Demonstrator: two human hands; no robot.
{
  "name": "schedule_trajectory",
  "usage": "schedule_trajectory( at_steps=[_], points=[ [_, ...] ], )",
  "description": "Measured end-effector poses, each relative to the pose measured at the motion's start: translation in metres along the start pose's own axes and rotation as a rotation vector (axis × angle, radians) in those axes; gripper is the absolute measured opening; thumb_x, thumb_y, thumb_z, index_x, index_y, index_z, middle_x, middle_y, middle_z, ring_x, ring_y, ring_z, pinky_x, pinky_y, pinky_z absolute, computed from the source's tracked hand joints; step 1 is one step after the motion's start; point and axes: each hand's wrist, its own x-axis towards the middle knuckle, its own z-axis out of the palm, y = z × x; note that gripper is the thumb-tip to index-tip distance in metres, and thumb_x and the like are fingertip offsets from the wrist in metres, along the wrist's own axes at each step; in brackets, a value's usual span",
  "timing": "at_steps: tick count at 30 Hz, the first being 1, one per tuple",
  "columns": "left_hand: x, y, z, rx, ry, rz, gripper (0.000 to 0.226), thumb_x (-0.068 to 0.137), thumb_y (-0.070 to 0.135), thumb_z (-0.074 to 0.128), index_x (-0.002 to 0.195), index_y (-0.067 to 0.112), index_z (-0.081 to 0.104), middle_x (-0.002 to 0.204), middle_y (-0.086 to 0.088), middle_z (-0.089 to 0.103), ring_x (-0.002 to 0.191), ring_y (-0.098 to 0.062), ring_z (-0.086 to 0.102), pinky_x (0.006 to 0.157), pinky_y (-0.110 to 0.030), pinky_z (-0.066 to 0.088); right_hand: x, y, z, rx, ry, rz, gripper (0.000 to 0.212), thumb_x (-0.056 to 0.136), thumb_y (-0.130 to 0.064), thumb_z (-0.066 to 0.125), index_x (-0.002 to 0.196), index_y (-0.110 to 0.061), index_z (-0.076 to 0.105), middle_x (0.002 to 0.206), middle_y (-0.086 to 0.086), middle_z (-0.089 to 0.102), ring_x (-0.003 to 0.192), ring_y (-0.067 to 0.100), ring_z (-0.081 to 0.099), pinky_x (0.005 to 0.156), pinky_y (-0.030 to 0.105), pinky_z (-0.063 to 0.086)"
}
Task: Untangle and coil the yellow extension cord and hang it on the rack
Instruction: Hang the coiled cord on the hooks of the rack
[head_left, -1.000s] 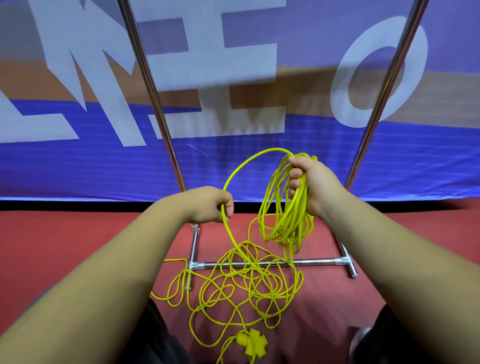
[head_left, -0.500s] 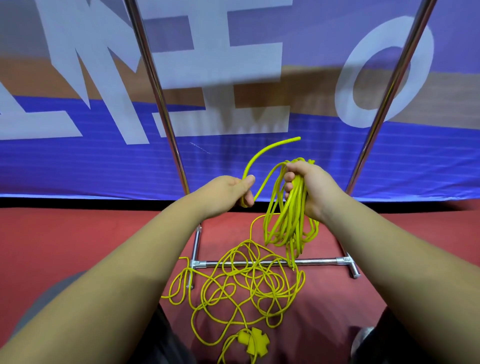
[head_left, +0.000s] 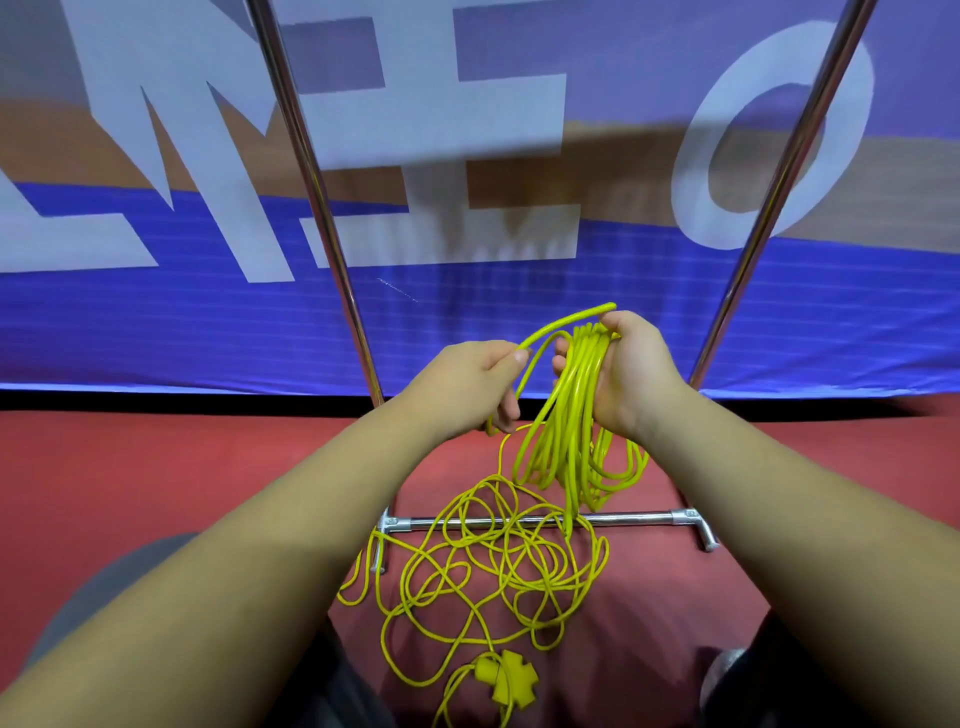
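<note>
My right hand grips the top of a hanging bundle of yellow extension cord loops. Just to its left, my left hand pinches a single strand that arcs up to the right hand. Below them a loose tangle of the same cord lies on the red floor, across the rack's base bar. The cord's yellow cross-shaped socket rests near the bottom edge. The chrome rack stands in front of me, with two uprights rising out of the top of the frame.
A blue, brown and white banner hangs close behind the rack. The left upright and the right upright flank my hands. Red carpet covers the floor. My dark-trousered knees sit at the bottom corners.
My left hand has moved right and up toward the right hand, bringing a strand with it. The wide loop between the hands has shrunk to a short arc that reaches the right hand.
</note>
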Motion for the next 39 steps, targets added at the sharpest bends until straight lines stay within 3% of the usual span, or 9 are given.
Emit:
schedule_trajectory(
  at_steps=[5,7,10,15,20,24,29,35,39],
  points=[
    [0.003,0.003,0.005,0.195,0.175,-0.063,0.026,0.095,0.022,0.051,0.077,0.012,0.065,0.064,-0.004,0.069,0.067,-0.015,0.076,0.078,-0.046,0.062,-0.001,0.000,0.000,-0.071,-0.062,-0.019,0.016,0.098,-0.019,0.045,0.106,-0.007,0.053,0.087,0.013,0.075,0.072,0.028,0.071,0.075,0.038,0.053],
    [0.002,0.007,0.006,0.184,0.125,0.040,0.033,0.096,0.014,0.049,0.112,0.032,0.072,0.078,-0.006,0.068,0.069,-0.013,0.076,0.077,-0.043,0.063,-0.002,0.000,0.001,-0.089,-0.081,-0.038,0.016,0.098,-0.015,0.044,0.113,-0.010,0.049,0.093,0.013,0.076,0.074,0.027,0.072,0.078,0.040,0.055],
    [0.005,0.011,0.009,0.188,0.136,0.165,0.059,0.099,0.008,0.050,0.149,0.038,0.045,0.099,-0.007,0.062,0.075,-0.017,0.074,0.078,-0.042,0.061,-0.001,0.000,0.002,-0.072,-0.098,-0.038,0.020,0.101,-0.023,0.045,0.110,-0.007,0.055,0.096,0.016,0.076,0.077,0.029,0.071,0.086,0.044,0.053],
    [0.005,0.015,0.014,0.392,0.192,0.297,0.058,0.090,0.002,0.050,0.139,0.030,0.062,0.100,-0.001,0.052,0.082,-0.014,0.052,0.073,-0.027,0.044,0.001,-0.001,0.004,-0.038,-0.079,-0.065,0.046,0.107,-0.045,0.045,0.093,-0.004,0.061,0.083,0.017,0.072,0.076,0.032,0.069,0.088,0.046,0.053],
    [0.011,0.014,0.021,0.353,0.255,0.312,0.021,0.097,0.021,0.062,0.117,0.025,0.067,0.106,0.002,0.060,0.098,-0.012,0.058,0.088,-0.030,0.047,0.003,0.006,0.005,0.006,-0.162,-0.006,0.060,0.106,-0.052,0.044,0.134,0.001,0.048,0.129,0.033,0.067,0.113,0.048,0.071,0.114,0.061,0.043],
    [0.015,0.017,0.022,0.371,0.314,0.262,0.016,0.099,0.008,0.053,0.110,0.017,0.061,0.105,0.000,0.056,0.081,-0.004,0.054,0.071,-0.023,0.042,0.001,0.007,0.005,-0.061,-0.145,-0.021,0.046,0.103,-0.048,0.053,0.129,-0.010,0.051,0.134,0.032,0.063,0.119,0.050,0.068,0.113,0.063,0.045],
    [0.018,0.023,0.025,0.292,0.253,0.199,0.029,0.092,0.009,0.047,0.111,0.024,0.062,0.110,-0.003,0.061,0.101,-0.021,0.065,0.091,-0.043,0.052,-0.003,0.006,0.004,-0.065,-0.144,-0.007,0.053,0.108,-0.052,0.043,0.125,-0.004,0.059,0.114,0.026,0.073,0.115,0.045,0.070,0.114,0.062,0.044],
    [0.026,0.021,0.024,0.251,0.308,0.124,0.017,0.090,0.042,0.057,0.103,0.032,0.063,0.091,0.005,0.068,0.088,-0.014,0.066,0.081,-0.041,0.056,-0.009,0.007,0.008,-0.047,-0.172,0.012,0.077,0.110,-0.061,0.028,0.142,0.004,0.052,0.130,0.030,0.069,0.123,0.041,0.069,0.114,0.057,0.045],
    [0.028,0.021,0.024,0.341,0.292,0.085,0.049,0.078,0.065,0.076,0.102,0.028,0.056,0.090,0.006,0.062,0.086,-0.015,0.061,0.067,-0.036,0.049,-0.010,0.011,0.012,-0.075,-0.170,0.014,0.073,0.110,-0.061,0.030,0.142,0.000,0.053,0.139,0.032,0.062,0.131,0.045,0.062,0.115,0.065,0.042]
  ],
)
